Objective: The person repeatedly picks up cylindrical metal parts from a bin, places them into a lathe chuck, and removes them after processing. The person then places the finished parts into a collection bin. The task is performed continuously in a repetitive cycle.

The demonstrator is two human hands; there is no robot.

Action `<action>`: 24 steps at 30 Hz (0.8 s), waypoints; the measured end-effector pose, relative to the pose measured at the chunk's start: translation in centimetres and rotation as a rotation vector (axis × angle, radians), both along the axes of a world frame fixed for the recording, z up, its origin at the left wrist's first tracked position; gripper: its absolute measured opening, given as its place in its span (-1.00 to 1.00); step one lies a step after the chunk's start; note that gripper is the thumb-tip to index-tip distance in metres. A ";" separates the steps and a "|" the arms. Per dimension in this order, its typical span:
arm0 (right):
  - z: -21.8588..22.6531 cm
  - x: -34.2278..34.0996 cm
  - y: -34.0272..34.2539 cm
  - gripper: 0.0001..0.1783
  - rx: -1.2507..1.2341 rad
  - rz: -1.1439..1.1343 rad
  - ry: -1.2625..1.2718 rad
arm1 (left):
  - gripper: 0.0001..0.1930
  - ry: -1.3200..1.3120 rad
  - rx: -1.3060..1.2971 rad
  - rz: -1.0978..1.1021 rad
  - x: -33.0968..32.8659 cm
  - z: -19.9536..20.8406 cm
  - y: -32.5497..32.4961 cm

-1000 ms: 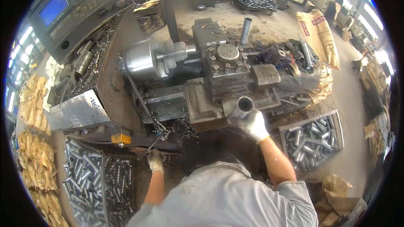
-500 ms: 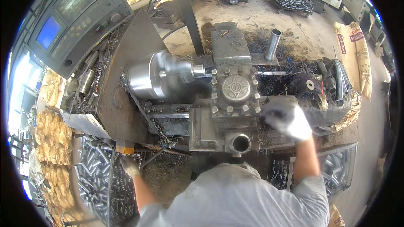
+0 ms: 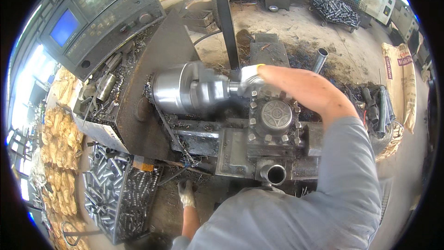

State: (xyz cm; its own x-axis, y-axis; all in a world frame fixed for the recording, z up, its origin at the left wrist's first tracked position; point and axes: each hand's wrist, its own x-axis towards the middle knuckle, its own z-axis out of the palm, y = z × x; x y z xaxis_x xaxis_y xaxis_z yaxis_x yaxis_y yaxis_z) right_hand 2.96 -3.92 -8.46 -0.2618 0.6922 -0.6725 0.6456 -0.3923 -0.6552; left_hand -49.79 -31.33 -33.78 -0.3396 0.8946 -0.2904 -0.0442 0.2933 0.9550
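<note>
My right hand (image 3: pixel 252 75), in a white glove with a yellow cuff, reaches over the tool post (image 3: pixel 276 115) of a lathe. It is at the end of a short bright metal tube (image 3: pixel 234 89) sticking out of the chuck (image 3: pixel 173 88). Motion blurs the fingers, so their grip and any contact are unclear. The chuck jaws (image 3: pixel 208 90) are smeared as if turning. Low in front of the machine hangs my left hand (image 3: pixel 186 194), gloved, its fingers loosely apart and nothing seen in them.
Left of me stands a bin of cut metal tubes (image 3: pixel 104 180) beside a crate of shavings (image 3: pixel 136 199). The control panel (image 3: pixel 88 23) with a blue screen is at upper left. A tube stands upright (image 3: pixel 320 60) behind the tool post. A cart of metal parts (image 3: pixel 335 9) is farther back.
My right hand has moved from the right of the tool post, over it, to the tube end at the chuck. My left hand has come away from the bins toward the middle.
</note>
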 end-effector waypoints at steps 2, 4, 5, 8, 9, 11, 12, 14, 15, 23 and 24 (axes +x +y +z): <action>2.3 5.1 -1.1 -0.59 0.183 -0.029 -0.144 | -0.76 -0.018 -0.165 0.074 -1.4 1.0 -1.8; 5.8 10.8 -2.0 -0.62 0.241 0.068 -0.638 | -0.73 -0.026 -0.245 0.111 -3.2 1.3 -3.3; 7.1 13.7 -2.8 -0.63 0.340 -0.413 -0.351 | -0.72 -0.024 -0.282 0.123 -4.1 1.2 -3.9; 7.4 18.2 -2.3 -0.63 0.498 -0.924 -0.330 | -0.69 -0.030 -0.351 0.120 -5.8 0.1 -4.5; 6.8 18.5 -1.7 -0.62 0.577 -0.912 -0.486 | -0.69 0.001 -0.406 0.138 -6.1 -0.3 -4.3; 4.6 16.7 -0.4 -0.56 0.801 -0.403 -0.887 | -0.71 0.001 -0.328 0.061 -5.8 -1.1 -3.2; 3.9 15.2 0.4 -0.54 0.914 -0.366 -0.824 | -0.72 0.011 -0.296 0.021 -5.3 -1.5 -2.4; 3.7 11.2 1.3 -0.45 0.986 -0.269 -0.467 | -0.79 0.007 -0.240 -0.078 -3.9 -1.9 -0.7; 4.0 8.6 1.2 -0.38 0.984 -0.226 -0.194 | -0.80 0.075 -0.197 -0.107 -3.0 -1.9 0.0; 3.2 -3.5 -1.8 -0.33 0.610 0.522 -0.633 | -0.71 0.429 0.172 -0.367 4.6 6.1 5.0; 2.6 -2.7 -1.3 -0.39 0.583 0.554 -0.658 | -0.66 0.545 0.236 -0.387 5.6 8.7 5.8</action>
